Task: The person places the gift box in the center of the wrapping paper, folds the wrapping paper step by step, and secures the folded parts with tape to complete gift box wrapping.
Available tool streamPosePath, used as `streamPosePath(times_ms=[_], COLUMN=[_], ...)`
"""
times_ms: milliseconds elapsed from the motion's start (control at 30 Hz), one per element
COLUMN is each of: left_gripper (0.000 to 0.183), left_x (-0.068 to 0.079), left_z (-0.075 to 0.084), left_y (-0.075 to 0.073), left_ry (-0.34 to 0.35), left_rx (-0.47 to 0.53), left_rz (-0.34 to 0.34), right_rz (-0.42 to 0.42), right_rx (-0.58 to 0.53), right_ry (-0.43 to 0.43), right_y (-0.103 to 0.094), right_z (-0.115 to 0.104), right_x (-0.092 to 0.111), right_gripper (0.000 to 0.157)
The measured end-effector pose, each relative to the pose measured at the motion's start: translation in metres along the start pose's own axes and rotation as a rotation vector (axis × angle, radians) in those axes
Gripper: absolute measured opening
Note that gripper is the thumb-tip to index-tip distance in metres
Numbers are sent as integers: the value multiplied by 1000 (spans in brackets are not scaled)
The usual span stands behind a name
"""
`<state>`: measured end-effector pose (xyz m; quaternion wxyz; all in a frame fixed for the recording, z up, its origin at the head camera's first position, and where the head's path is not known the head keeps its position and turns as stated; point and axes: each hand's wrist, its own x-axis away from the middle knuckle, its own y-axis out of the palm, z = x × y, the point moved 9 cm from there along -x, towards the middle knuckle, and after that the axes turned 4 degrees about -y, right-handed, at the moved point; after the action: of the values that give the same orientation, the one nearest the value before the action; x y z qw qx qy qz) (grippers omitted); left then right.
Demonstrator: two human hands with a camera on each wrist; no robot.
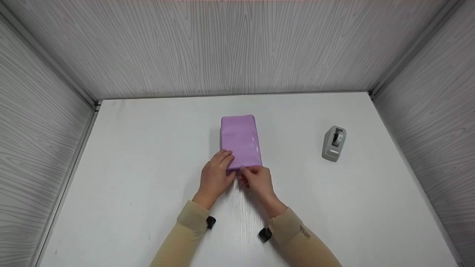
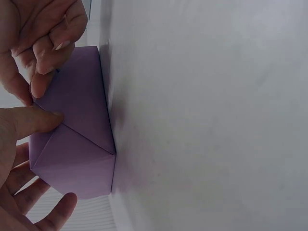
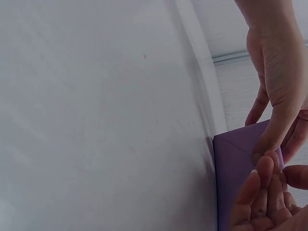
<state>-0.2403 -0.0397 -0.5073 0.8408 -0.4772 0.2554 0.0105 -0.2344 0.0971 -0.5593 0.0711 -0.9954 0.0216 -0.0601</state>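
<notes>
A box wrapped in glossy purple paper [image 1: 241,137] lies lengthwise on the white table, its near end folded into angled flaps. My left hand [image 1: 216,174] holds it at the near left corner, fingers on the top and side. In the left wrist view the left thumb [image 2: 41,120] presses the folded end where the creases meet. My right hand [image 1: 258,180] is at the same end, its thumb and curled fingers pinching at the paper's upper edge. The right wrist view shows those fingertips [image 3: 269,163] close beside the left thumb; what lies between them is hidden.
A grey tape dispenser [image 1: 334,144] with a roll in it stands on the table [image 1: 148,155], right of the box. Wood-grain panels [image 1: 230,48] enclose the table at the back and both sides. A small dark device sits at each sleeve cuff.
</notes>
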Motion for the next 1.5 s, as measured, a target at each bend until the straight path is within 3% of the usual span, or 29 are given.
streamPosePath(times_ms=[467,867,1133,1233,1367,1500], left_gripper=[43,43,43,43,44,44], left_x=[0,0,0,0,0,-1], left_z=[1,2,2,1,1,0], left_y=[-1,-2,-2,-1,-1,-1], left_ry=[-1,-8,5,4,2,1], left_rx=[-14,-2,5,5,4,6], left_rz=[10,10,17,10,0,0], right_rz=[-73,-59,-43,-39,-57,-93], right_rx=[-44,-45,8,75,141,136], right_ry=[95,93,66,47,52,67], right_y=[1,2,1,-1,-2,0], right_z=[8,11,9,9,12,15], right_x=[5,2,0,-1,-2,-2], right_gripper=[19,17,20,22,28,31])
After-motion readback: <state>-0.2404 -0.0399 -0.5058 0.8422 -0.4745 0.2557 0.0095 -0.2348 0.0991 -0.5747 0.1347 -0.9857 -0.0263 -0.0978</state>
